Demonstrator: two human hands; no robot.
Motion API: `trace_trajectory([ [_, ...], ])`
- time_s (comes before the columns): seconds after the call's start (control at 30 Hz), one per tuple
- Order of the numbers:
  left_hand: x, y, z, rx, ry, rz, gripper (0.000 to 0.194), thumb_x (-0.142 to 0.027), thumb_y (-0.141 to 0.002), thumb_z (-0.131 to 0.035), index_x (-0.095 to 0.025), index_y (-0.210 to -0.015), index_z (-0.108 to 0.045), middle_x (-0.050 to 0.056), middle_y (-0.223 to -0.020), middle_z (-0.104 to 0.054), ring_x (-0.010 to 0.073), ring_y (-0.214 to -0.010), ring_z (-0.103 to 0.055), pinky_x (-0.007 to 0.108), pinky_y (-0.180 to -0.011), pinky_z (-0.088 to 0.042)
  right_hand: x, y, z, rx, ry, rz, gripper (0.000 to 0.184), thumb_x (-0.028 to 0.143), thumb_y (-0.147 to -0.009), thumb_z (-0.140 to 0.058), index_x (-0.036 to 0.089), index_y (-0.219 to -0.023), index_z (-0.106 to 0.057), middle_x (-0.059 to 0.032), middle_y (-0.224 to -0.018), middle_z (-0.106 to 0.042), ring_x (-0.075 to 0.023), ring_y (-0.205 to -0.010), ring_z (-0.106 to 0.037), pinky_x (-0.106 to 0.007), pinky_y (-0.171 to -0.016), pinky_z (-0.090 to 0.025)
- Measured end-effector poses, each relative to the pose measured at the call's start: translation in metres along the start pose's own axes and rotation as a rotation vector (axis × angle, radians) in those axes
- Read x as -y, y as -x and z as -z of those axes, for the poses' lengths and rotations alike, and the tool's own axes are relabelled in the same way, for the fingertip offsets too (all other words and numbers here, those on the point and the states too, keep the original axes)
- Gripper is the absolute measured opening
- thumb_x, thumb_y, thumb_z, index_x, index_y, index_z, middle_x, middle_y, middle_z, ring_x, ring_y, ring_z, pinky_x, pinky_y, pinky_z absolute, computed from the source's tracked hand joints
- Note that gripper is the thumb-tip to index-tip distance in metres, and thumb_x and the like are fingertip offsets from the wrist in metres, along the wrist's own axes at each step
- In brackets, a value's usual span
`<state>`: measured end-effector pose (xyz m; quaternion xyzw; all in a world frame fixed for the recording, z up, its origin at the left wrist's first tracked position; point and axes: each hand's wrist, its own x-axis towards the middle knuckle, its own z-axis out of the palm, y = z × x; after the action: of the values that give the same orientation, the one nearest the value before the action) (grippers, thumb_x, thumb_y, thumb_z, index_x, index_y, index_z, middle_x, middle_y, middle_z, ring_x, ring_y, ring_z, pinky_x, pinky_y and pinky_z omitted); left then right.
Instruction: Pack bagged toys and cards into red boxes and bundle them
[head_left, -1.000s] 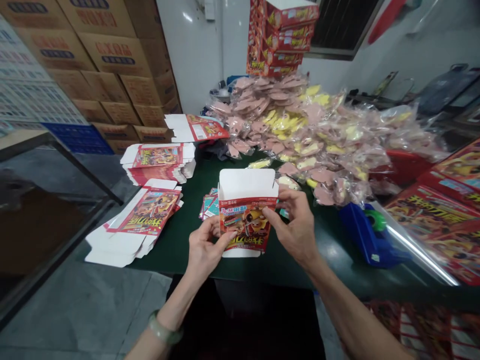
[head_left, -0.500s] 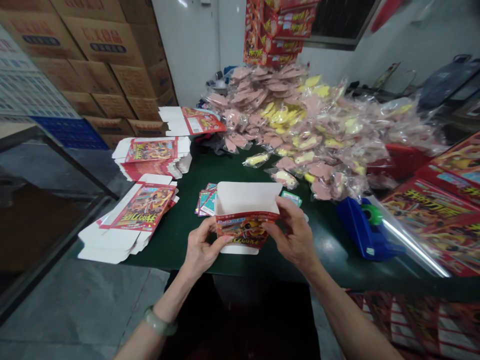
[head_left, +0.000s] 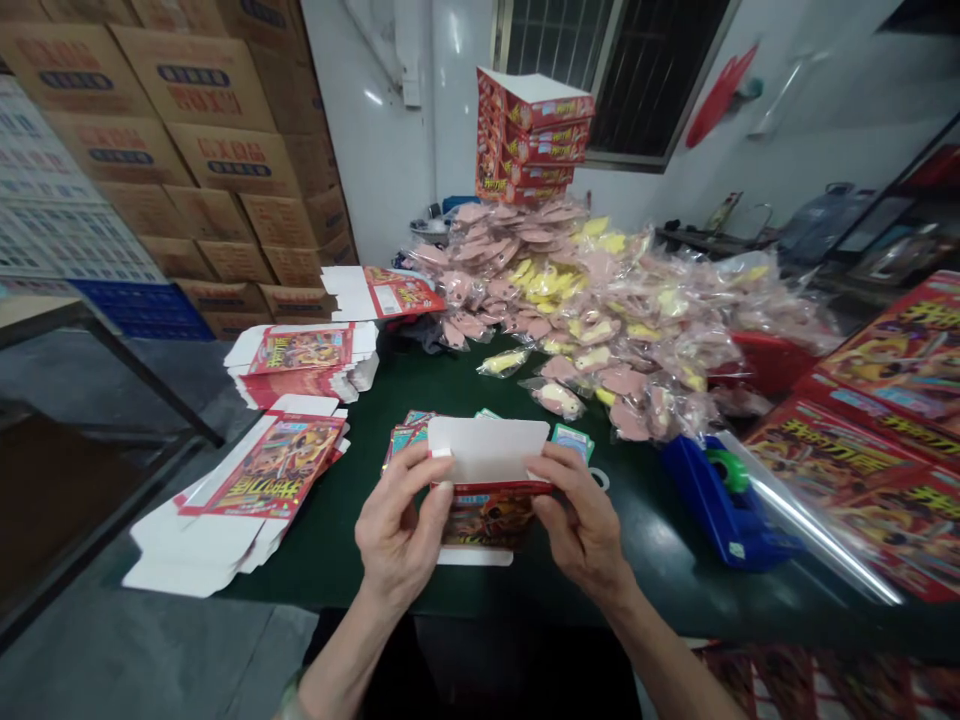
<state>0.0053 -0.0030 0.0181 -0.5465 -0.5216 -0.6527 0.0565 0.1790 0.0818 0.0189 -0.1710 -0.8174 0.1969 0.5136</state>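
Note:
A small red printed carton (head_left: 487,510) with a white top flap stands at the near edge of the green table (head_left: 450,380). My left hand (head_left: 397,530) grips its left side, with fingers curled over the flap's left corner. My right hand (head_left: 581,520) grips its right side, thumb and fingers pinching the top edge. The flap leans back, away from me. Several small blue-green cards (head_left: 409,435) lie just behind the carton.
Two stacks of flat red cartons (head_left: 270,470) lie left, another stack (head_left: 307,355) behind. A big heap of pink and yellow bagged items (head_left: 592,300) fills the back. A blue tape dispenser (head_left: 720,495) sits right, beside red boxes (head_left: 870,440). Brown cartons (head_left: 187,140) line the left wall.
The carton has sunk lower on the table and its flap has tilted down. My left hand moved up from the carton's lower side to the flap's corner. The view tilted up.

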Motion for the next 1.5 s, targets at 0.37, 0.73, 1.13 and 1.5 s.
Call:
trace_trajectory([
  [0.37,-0.008,0.005,-0.021,0.015,0.544,0.53,0.033,-0.024,-0.084,-0.056,-0.024,-0.114,-0.044,0.004,-0.093,-0.067,0.0126,-0.07,-0.063,0.022,-0.061,-0.052,0.005,0.003,0.005,-0.053,-0.244,-0.318,0.025,0.02,-0.09,-0.043,0.026,-0.115,-0.042,-0.0019,-0.091,-0.059,-0.0125,-0.077,-0.06,-0.021,-0.064,-0.05],
  [0.73,-0.008,0.004,-0.009,0.151,0.431,0.256,0.024,-0.016,-0.086,-0.048,-0.022,-0.089,-0.071,0.008,-0.108,-0.064,0.0234,-0.096,-0.062,0.039,-0.085,-0.049,0.003,0.003,0.011,0.012,-0.278,-0.267,0.019,0.018,-0.091,-0.044,0.025,-0.104,-0.055,-0.0045,-0.103,-0.06,-0.0159,-0.099,-0.057,-0.028,-0.083,-0.047],
  [1.13,-0.027,-0.017,0.008,0.407,0.218,0.095,0.017,-0.011,-0.081,-0.058,-0.019,-0.094,-0.065,0.005,-0.098,-0.066,0.0162,-0.092,-0.062,0.026,-0.076,-0.05,0.007,-0.001,0.018,0.104,-0.391,-0.331,0.014,0.026,-0.088,-0.053,0.024,-0.101,-0.055,-0.0019,-0.094,-0.058,-0.0126,-0.081,-0.059,-0.022,-0.069,-0.051],
  [1.5,-0.038,-0.042,0.022,0.691,0.037,-0.071,0.029,-0.005,-0.083,-0.052,-0.021,-0.103,-0.065,0.002,-0.092,-0.066,0.0097,-0.08,-0.063,0.019,-0.067,-0.051,0.018,-0.003,0.025,0.189,-0.195,-0.215,0.016,0.017,-0.089,-0.049,0.022,-0.103,-0.056,-0.0013,-0.092,-0.059,-0.0118,-0.084,-0.056,-0.024,-0.076,-0.045],
])
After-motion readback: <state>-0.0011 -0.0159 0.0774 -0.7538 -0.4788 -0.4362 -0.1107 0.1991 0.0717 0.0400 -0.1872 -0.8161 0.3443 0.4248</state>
